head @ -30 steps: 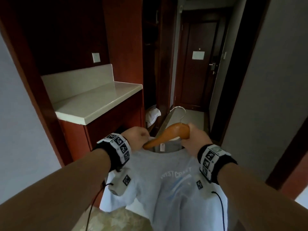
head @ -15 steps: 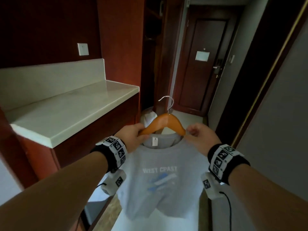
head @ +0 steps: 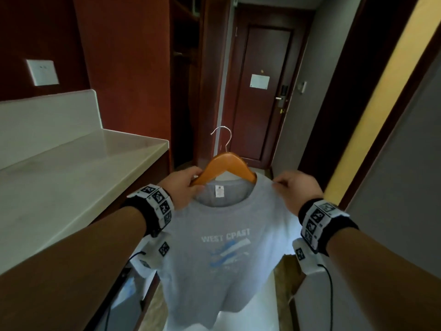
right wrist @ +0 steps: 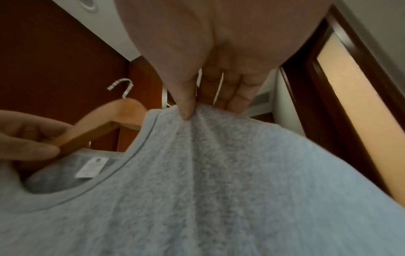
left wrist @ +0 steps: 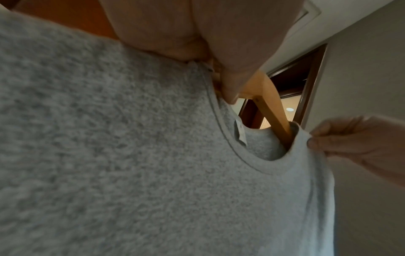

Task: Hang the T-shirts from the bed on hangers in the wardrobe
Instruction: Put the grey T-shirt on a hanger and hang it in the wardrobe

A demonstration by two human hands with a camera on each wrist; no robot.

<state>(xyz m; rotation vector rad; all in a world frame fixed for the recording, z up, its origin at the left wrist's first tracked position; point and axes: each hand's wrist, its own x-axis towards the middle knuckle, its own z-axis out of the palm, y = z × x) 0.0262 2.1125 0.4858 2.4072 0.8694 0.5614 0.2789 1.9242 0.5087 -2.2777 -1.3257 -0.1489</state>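
A: Status on the hanger [head: 225, 167]?

B: Wooden, held chest-high out front, hook [head: 222, 137] pointing up. Left hand [head: 182, 187] curled round its left arm, fingers and thumb closed on the wood at the collar. Right hand [head: 296, 191] pinches the grey T-shirt [head: 222, 254] at the right shoulder, thumb [right wrist: 186, 107] against fingertips, fabric bunched under it.

A: Shirt seated?

B: Half, I'd say. Right arm of the hanger sits inside the neck opening (left wrist view shows it going in under the collar). Left arm looks bare where the hand grips it. Shirt body hangs straight down between the forearms.

A: Where's the wardrobe [head: 183, 80] from there?

B: Ahead and slightly left, dark opening past the red panel. Rail isn't visible from here. Hanger's long axis runs left to right across the corridor, so it likely needs turning to go in. Left hand is nearer.

A: Clearance?

B: Countertop [head: 71, 168] edge close on the left, wall [head: 393, 211] on the right, door [head: 262, 91] at the far end. Open room is straight ahead, narrow sideways
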